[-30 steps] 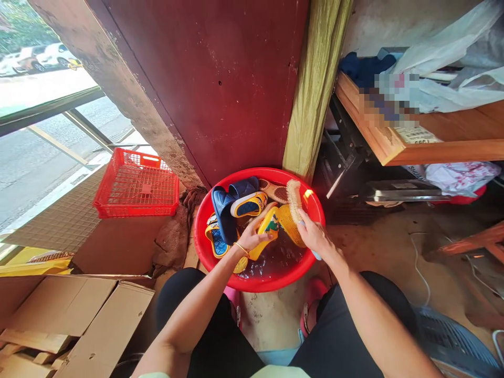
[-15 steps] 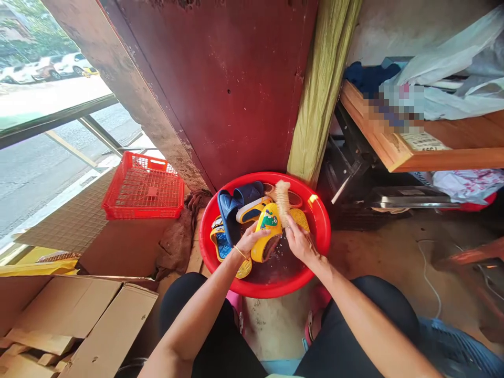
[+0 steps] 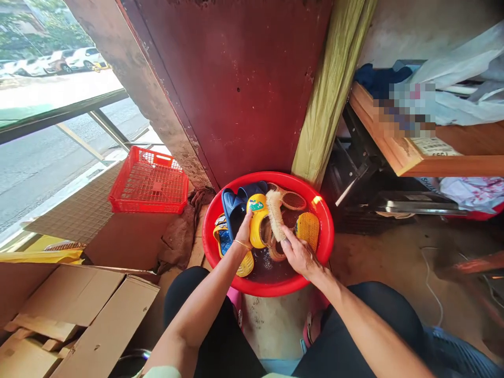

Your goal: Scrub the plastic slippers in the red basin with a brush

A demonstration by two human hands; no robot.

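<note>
Two hands, the left hand [image 3: 244,233] and the right hand [image 3: 301,257]; one red plastic basin [image 3: 325,236]; one wooden scrub brush [image 3: 275,215]; two navy slides [image 3: 232,212]; two tan slippers [image 3: 293,200]; at least three yellow slippers [image 3: 258,226]; one gold bangle [image 3: 242,244]; one red plastic crate [image 3: 149,181]; one brown rag [image 3: 177,236]; one cardboard box [image 3: 98,310]

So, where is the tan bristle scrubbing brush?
In the head view, the right hand grips the brush over the red plastic basin, beside a yellow slipper.
</note>
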